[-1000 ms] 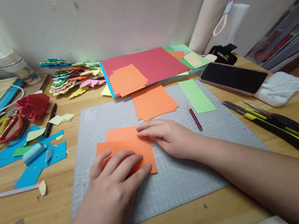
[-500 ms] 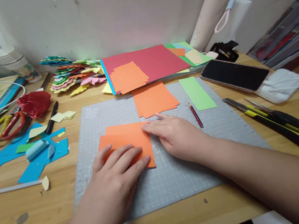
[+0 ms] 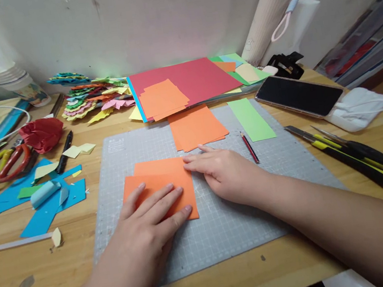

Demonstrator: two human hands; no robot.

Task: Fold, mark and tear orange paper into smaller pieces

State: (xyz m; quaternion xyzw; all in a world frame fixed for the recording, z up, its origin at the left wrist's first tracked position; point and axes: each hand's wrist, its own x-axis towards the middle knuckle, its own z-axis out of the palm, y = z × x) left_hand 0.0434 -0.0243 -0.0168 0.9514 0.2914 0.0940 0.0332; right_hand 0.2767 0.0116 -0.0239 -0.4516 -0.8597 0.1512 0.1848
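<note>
A folded orange paper square lies on the grey cutting mat. My left hand rests flat on its lower part, fingers stretched out and spread. My right hand lies at the paper's right edge, fingertips pressing on the upper right corner, fingers extended. More orange squares lie just beyond on the mat, and another small stack sits on a red sheet.
A pencil and green strip lie right of my hand. Phone, utility knives and a white mask are at the right. Blue scraps, scissors, a pen, red crumpled paper and folded colourful pieces fill the left.
My right hand slid slightly right along the paper's top edge to its right corner. My left hand stays flat on the paper. The camera shifted a little.
</note>
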